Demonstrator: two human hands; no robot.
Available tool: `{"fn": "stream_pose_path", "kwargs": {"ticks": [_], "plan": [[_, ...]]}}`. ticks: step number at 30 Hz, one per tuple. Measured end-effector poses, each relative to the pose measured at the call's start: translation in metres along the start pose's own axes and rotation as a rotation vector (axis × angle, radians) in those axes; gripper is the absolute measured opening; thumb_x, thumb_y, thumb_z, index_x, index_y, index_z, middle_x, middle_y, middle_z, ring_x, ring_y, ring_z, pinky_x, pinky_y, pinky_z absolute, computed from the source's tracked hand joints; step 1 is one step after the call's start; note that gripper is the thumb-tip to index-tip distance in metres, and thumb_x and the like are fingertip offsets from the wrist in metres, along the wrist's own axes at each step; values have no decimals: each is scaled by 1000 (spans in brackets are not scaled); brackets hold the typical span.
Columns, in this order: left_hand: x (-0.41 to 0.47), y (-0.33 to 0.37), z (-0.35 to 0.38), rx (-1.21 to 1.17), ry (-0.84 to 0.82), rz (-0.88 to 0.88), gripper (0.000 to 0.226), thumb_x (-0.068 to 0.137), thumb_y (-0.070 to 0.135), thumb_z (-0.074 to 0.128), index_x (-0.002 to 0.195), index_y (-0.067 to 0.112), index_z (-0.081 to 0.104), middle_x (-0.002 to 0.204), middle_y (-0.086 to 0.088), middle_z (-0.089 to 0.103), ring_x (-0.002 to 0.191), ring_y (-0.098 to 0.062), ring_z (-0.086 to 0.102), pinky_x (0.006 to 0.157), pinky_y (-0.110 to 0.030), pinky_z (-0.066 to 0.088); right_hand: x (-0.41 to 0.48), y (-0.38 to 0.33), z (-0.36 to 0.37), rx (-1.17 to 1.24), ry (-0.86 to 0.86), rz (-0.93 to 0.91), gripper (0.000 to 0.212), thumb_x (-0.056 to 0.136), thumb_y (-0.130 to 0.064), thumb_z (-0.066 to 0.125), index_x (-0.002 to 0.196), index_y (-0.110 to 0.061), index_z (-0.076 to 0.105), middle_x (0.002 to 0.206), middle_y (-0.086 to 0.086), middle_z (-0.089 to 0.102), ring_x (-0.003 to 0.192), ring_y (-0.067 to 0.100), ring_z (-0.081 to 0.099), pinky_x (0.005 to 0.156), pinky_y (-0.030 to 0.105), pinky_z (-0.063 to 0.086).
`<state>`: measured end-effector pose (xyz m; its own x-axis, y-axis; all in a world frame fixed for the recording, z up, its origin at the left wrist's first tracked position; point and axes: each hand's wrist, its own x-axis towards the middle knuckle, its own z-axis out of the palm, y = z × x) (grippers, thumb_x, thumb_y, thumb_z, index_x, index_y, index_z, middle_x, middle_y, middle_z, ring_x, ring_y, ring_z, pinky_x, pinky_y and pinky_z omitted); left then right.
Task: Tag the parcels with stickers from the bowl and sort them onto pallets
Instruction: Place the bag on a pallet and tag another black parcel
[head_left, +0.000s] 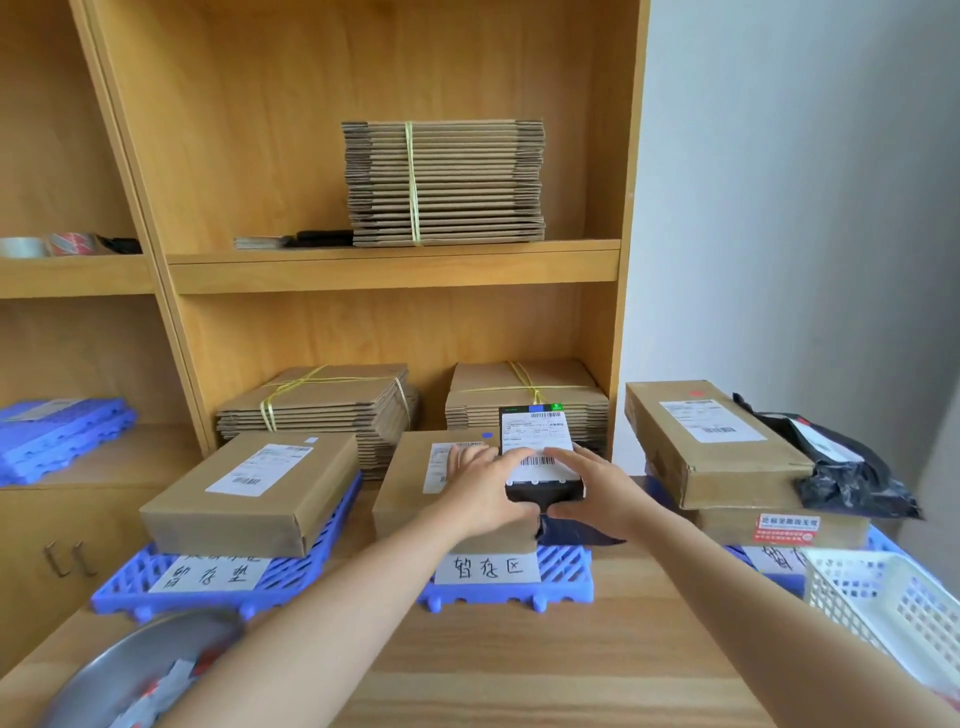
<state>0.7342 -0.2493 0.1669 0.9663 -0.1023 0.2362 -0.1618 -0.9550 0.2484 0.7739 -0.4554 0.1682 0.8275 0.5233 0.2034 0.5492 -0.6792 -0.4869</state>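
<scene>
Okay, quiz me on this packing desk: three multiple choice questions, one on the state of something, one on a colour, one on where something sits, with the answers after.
1. How is the black parcel right now?
A. left untouched
B. gripped between the left hand and the right hand
C. torn open

2. What colour are the pallets?
A. red
B. blue
C. green

3. Where does the metal bowl sit?
A. at the near left corner of the table
B. on a pallet
C. on the black parcel

Answers: 1 B, fingers of both hands curl round its sides; 2 B, all three slatted pallets are blue; 3 A, it shows at the lower left on the tabletop.
</scene>
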Motion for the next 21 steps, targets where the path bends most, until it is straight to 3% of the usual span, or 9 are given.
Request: {"fn": "stream_pose_path", "kwargs": {"ticks": [6, 10, 16, 21], "plan": [[19, -39, 10, -17, -41, -123, 75, 78, 66, 64, 145, 54, 35, 143, 4, 52, 135, -28, 34, 114, -45, 17, 44, 1, 35, -3, -18, 41, 69, 86, -30, 75, 149, -29, 45, 146, -3, 50, 128, 19, 51, 103, 29, 43], [28, -54, 12, 15, -7, -192, 70, 86, 62, 61, 148, 52, 33, 148, 5, 47, 139, -27, 30, 119, -51, 8, 70, -1, 55, -7, -36, 75, 68, 94, -34, 62, 155, -30, 33, 158, 3, 38, 141, 24, 40, 113, 36, 38], [42, -65, 18, 117, 43, -239, 68, 88, 59, 56, 149, 45, 30, 146, 3, 49, 132, -29, 36, 111, -45, 25, 89, -6, 68, -165, 52, 146, 67, 95, -42, 58, 155, -37, 28, 159, 2, 35, 140, 30, 40, 113, 44, 37], [28, -63, 13, 114, 95, -231, 68, 90, 55, 58, 150, 39, 29, 146, 2, 49, 129, -29, 40, 108, -43, 30, 80, -16, 66, -204, 82, 144, 68, 95, -47, 58, 155, -37, 28, 160, 0, 34, 144, 28, 35, 116, 45, 31]]}}
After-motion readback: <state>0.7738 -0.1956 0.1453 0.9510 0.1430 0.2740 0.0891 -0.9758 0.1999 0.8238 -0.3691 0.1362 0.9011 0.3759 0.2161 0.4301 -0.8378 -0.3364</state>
